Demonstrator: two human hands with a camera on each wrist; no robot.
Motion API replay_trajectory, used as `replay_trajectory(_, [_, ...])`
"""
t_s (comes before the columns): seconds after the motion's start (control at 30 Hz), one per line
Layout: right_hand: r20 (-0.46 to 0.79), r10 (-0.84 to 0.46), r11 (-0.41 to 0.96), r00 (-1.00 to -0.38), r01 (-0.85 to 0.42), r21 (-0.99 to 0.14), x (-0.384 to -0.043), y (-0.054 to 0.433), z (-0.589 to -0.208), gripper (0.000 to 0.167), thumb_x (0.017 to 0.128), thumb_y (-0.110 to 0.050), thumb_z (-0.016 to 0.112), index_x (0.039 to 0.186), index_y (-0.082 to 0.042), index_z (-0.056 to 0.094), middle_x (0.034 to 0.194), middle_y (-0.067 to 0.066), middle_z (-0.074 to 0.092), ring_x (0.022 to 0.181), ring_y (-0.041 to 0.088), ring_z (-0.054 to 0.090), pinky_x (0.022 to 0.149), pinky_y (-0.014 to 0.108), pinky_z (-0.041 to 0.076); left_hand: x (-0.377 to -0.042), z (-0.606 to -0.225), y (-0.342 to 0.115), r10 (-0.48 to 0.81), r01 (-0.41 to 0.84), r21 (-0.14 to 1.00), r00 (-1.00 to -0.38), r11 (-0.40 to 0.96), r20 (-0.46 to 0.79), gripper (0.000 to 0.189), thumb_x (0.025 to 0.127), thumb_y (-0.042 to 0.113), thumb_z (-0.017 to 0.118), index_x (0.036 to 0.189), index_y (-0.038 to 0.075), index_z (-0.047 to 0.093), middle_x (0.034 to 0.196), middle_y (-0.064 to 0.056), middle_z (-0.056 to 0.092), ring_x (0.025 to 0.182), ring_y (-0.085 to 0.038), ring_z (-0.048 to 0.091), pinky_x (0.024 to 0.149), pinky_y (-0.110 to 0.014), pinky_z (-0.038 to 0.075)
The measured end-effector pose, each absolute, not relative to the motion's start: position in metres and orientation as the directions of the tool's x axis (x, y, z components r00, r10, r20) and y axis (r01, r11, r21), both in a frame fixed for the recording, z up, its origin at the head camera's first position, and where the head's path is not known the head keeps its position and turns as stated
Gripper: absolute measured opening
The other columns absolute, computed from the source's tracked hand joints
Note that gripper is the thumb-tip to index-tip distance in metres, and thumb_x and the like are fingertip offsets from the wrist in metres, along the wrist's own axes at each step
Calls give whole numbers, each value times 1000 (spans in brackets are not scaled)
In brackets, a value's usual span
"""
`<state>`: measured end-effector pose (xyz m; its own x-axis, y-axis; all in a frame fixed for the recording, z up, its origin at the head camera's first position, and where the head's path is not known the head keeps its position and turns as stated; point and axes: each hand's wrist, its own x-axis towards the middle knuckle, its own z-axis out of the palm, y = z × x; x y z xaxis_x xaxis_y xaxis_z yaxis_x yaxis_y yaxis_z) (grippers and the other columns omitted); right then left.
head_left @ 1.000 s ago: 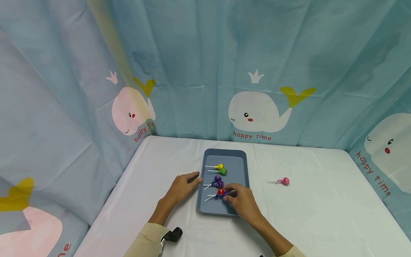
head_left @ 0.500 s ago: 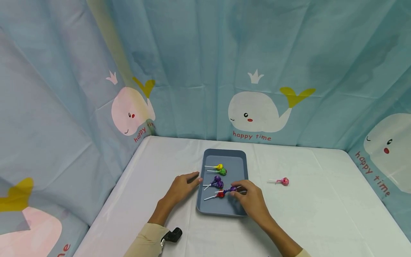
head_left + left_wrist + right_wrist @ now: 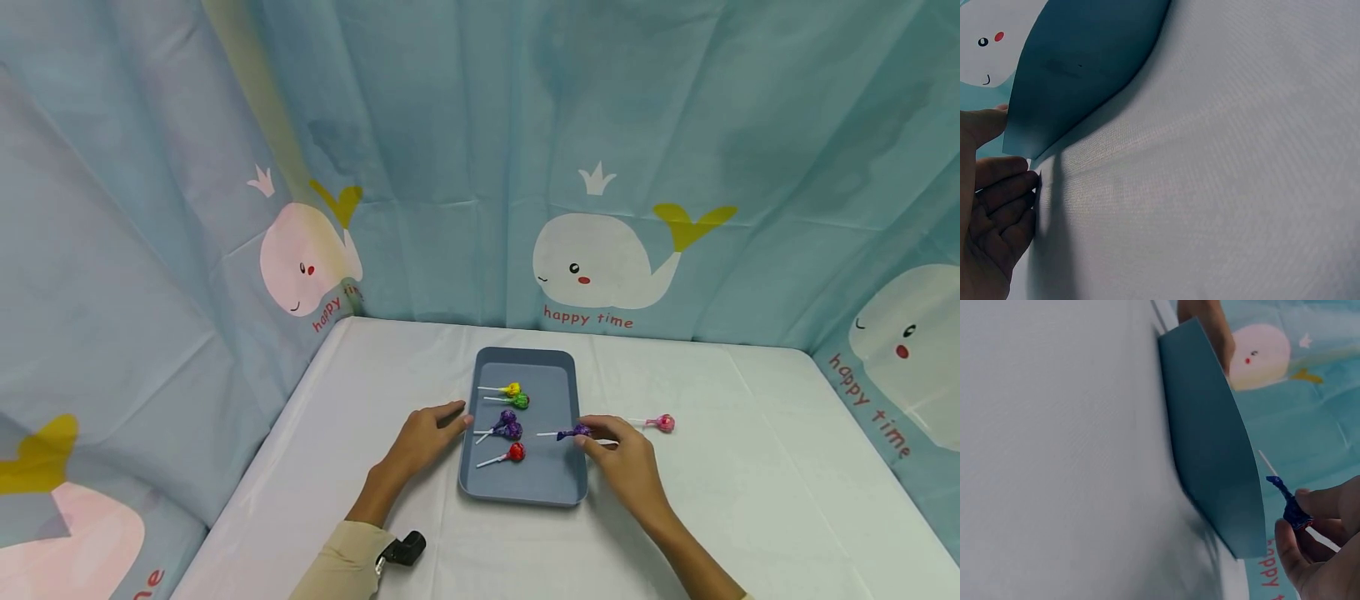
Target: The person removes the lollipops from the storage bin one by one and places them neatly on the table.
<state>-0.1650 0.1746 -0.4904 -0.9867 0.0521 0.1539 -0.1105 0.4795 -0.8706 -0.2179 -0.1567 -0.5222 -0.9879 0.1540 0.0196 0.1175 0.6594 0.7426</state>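
Note:
My right hand (image 3: 626, 457) pinches a purple-wrapped lollipop (image 3: 575, 432) by its candy head, over the right rim of the grey-blue tray (image 3: 525, 492). Its white stick points left; the right wrist view shows the lollipop (image 3: 1297, 515) between thumb and fingertips, above the tray wall. My left hand (image 3: 423, 437) rests beside the tray's left edge, its thumb at the rim and fingers loosely extended. Inside the tray lie a yellow lollipop (image 3: 513, 389), a green one (image 3: 521, 401), two purple lollipops (image 3: 512, 430) close together and a red lollipop (image 3: 516, 452).
A pink lollipop (image 3: 665, 423) lies on the white tablecloth (image 3: 750, 467), right of the tray and just beyond my right hand. Blue curtains (image 3: 450, 167) printed with whales stand behind the table and along its sides.
My right hand has lifted the purple lollipop from beside the red one and carried it rightward to the tray's right rim. The red lollipop now lies uncovered. My left hand has stayed put.

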Motion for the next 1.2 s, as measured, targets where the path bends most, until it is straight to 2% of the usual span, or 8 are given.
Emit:
replay_trajectory(0.2, [130, 91, 500, -987, -68, -863, -164, 191, -489, 33, 94, -14, 83, 126, -7, 77, 117, 9, 78, 106, 27, 77, 85, 9, 54, -218, -522, -157, 156, 117, 737, -988, 666, 16, 60, 102, 52, 67, 147, 13, 66, 150, -10, 63, 145, -36, 54, 122, -57, 41])
replay_trajectory(0.57, [156, 136, 563, -978, -54, -825, -163, 225, -489, 34, 96, -16, 81, 128, -5, 76, 117, 14, 79, 109, 30, 76, 81, 4, 50, -218, -524, -157, 156, 125, 726, -987, 676, 25, 60, 102, 52, 66, 147, 12, 66, 149, -10, 64, 144, -37, 54, 121, -58, 42])
replay_trajectory(0.73, [167, 155, 564, -974, -51, -824, -162, 239, -489, 34, 97, -17, 80, 128, -4, 75, 118, 18, 78, 134, 39, 62, 87, -4, 40, -218, -524, -157, 159, 129, 726, -987, 676, 28, 61, 102, 52, 66, 147, 11, 65, 149, -10, 64, 145, -37, 54, 121, -57, 42])
replay_trajectory(0.83, [156, 167, 574, -974, -32, -818, -161, 247, -489, 35, 98, -20, 79, 129, -4, 75, 129, 21, 73, 135, 39, 61, 85, -4, 40, -218, -524, -157, 162, 128, 728, -987, 673, 24, 61, 102, 52, 66, 147, 11, 65, 149, -10, 64, 145, -37, 54, 121, -57, 42])
replay_trajectory(0.9, [141, 174, 583, -975, -13, -812, -161, 252, -490, 35, 98, -21, 79, 129, -5, 75, 137, 21, 69, 128, 34, 67, 81, -1, 43, -219, -524, -157, 163, 128, 729, -986, 672, 24, 61, 102, 52, 66, 147, 11, 65, 149, -11, 64, 144, -37, 54, 121, -57, 42])
replay_trajectory(1.0, [123, 196, 593, -973, 18, -805, -161, 260, -492, 36, 98, -23, 79, 129, -6, 75, 142, 17, 68, 114, 13, 72, 78, 3, 46, -219, -524, -157, 157, 116, 735, -987, 668, 14, 61, 102, 53, 67, 147, 13, 65, 150, -9, 63, 145, -36, 53, 122, -57, 41])
replay_trajectory(1.1, [105, 212, 592, -972, 42, -805, -162, 266, -494, 36, 98, -24, 80, 131, -8, 75, 140, 13, 70, 100, -10, 65, 76, 7, 48, -220, -525, -157, 154, 114, 739, -988, 664, 13, 61, 101, 53, 67, 147, 14, 65, 150, -8, 63, 146, -35, 53, 123, -56, 40])
replay_trajectory(1.2, [83, 220, 582, -972, 62, -811, -161, 272, -497, 38, 99, -23, 79, 133, -7, 73, 141, 13, 70, 93, -16, 61, 74, 9, 51, -219, -525, -158, 160, 123, 741, -987, 660, 21, 61, 102, 53, 66, 148, 12, 65, 150, -8, 63, 146, -35, 53, 122, -56, 41])
